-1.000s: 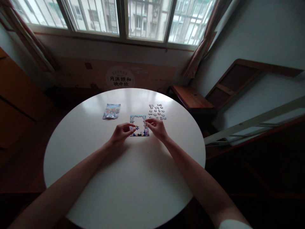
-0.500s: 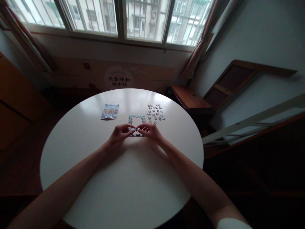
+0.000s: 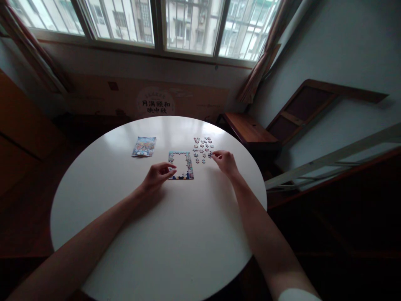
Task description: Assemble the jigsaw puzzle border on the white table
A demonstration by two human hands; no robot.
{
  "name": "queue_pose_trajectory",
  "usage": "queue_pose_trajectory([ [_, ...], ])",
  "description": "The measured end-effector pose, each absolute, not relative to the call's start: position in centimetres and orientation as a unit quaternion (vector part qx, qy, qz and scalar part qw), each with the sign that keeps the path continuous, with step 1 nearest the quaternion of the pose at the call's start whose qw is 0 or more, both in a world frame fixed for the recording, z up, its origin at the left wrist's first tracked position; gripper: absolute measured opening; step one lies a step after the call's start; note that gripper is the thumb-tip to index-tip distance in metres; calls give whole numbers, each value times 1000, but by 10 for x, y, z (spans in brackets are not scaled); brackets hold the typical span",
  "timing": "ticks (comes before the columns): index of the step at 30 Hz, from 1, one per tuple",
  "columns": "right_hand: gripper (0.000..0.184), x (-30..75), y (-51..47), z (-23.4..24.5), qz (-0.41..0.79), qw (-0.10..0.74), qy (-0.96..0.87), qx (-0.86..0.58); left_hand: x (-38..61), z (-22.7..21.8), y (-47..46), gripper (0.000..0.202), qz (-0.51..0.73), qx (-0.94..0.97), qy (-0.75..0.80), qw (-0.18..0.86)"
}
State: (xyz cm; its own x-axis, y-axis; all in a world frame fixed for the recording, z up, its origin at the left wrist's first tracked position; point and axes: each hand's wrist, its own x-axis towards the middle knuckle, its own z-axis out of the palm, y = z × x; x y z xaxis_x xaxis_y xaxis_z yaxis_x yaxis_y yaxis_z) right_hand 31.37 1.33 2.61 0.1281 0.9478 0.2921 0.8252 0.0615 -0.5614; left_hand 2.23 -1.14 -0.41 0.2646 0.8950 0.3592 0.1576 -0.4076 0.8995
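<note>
A partly built jigsaw frame (image 3: 181,164), its border done and its middle open, lies on the round white table (image 3: 163,234). My left hand (image 3: 156,175) rests at the frame's lower left corner with fingers curled, thumb and forefinger close together by the edge. My right hand (image 3: 224,161) is out to the right at the loose puzzle pieces (image 3: 203,148), its fingertips pinched on a piece at the near right edge of that group.
A small printed picture card (image 3: 143,146) lies left of the frame. Beyond the table's right edge stand a wooden bench (image 3: 249,130) and a leaning wooden frame (image 3: 308,104). A window (image 3: 150,21) fills the far wall.
My right hand has left the frame's bottom edge, where both hands met, and moved right to the loose pieces. My left hand has stayed at the frame's corner.
</note>
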Motion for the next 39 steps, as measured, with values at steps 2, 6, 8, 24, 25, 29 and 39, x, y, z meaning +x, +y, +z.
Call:
queue_pose_trajectory([
  [2, 17, 329, 15, 27, 93, 279, -626, -722, 22, -5, -11, 25, 471, 692, 382, 393],
  [6, 18, 342, 15, 25, 116, 239, -614, -743, 21, -6, -11, 23, 462, 689, 386, 403],
  [8, 19, 343, 15, 24, 134, 236, -622, -734, 22, -6, -11, 23, 460, 691, 386, 403],
  [24, 26, 343, 15, 22, 112, 203, -540, -810, -17, -2, 9, 26, 377, 742, 536, 138],
  [25, 26, 343, 15, 22, 114, 204, -538, -810, -17, -3, 10, 27, 367, 741, 545, 137],
  [29, 26, 344, 17, 19, 115, 212, -535, -810, -15, -4, 9, 30, 324, 751, 561, 131],
  [39, 27, 336, 24, 19, 112, 233, -481, -838, -13, -3, 6, 27, 268, 773, 564, 111],
])
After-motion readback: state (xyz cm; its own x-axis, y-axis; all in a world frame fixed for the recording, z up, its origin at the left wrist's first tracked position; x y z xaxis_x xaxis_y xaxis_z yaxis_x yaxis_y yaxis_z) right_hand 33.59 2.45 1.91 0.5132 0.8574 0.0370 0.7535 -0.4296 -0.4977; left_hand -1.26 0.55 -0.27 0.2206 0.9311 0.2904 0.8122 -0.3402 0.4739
